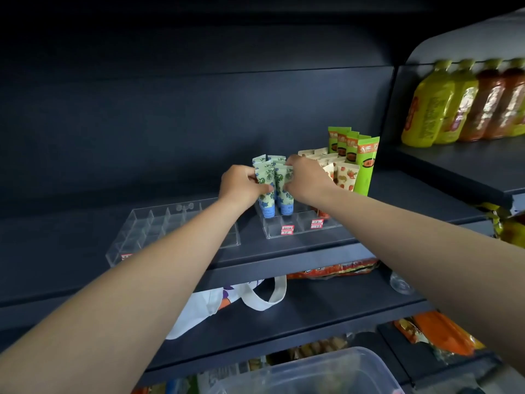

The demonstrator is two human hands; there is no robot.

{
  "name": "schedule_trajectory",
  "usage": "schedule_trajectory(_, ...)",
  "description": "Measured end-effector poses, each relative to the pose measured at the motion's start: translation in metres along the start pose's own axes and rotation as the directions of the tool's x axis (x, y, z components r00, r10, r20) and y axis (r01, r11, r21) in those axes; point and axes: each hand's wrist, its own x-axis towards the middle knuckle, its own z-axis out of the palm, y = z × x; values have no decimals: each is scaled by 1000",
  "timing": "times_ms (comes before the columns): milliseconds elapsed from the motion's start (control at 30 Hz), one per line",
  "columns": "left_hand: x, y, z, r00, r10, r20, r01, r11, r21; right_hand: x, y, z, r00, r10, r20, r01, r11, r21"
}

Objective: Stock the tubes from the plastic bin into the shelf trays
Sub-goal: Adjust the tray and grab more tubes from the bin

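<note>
Several blue floral tubes (pixel 281 183) stand cap-down in the left column of a clear shelf tray (pixel 301 228). My left hand (pixel 241 186) grips one of them from the left. My right hand (pixel 306 179) pinches another from the right. Both hands hide the tubes' middles. Cream strawberry-print tubes (pixel 345 176) and taller green tubes (pixel 360 163) fill the tray's right columns. A second clear divided tray (pixel 147 226) lies at the left with no tubes in it. The plastic bin (pixel 326 371) sits at the bottom edge, blurred, its contents unclear.
A white tote bag (pixel 227 302) and red snack packs (pixel 332 270) lie on the shelf below. Yellow and orange bottles (pixel 460 103) line the right-hand shelf. Orange packets (pixel 443 334) sit at lower right. The dark back panel (pixel 170 123) stands close behind the trays.
</note>
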Motion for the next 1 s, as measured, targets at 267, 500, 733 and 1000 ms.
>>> schedule_trajectory(267, 2, 8, -1, 1000, 21, 10, -22, 989, 149, 5, -2, -6, 999, -34, -22, 33, 999, -40)
schedule_trajectory(500, -1, 22, -9, 996, 94, -1, -91, 973, 211, -1, -9, -21, 991, -130, -39, 124, 983, -133)
schedule_trajectory(733, -4, 45, -35, 973, 229, 3, -213, 902, 375, -8, -18, -49, 966, -244, -83, 217, 944, -249)
schedule_trajectory(1000, -29, 67, -64, 959, 243, 144, -267, 611, 745, -32, -26, -73, 958, -273, -85, 217, 888, -407)
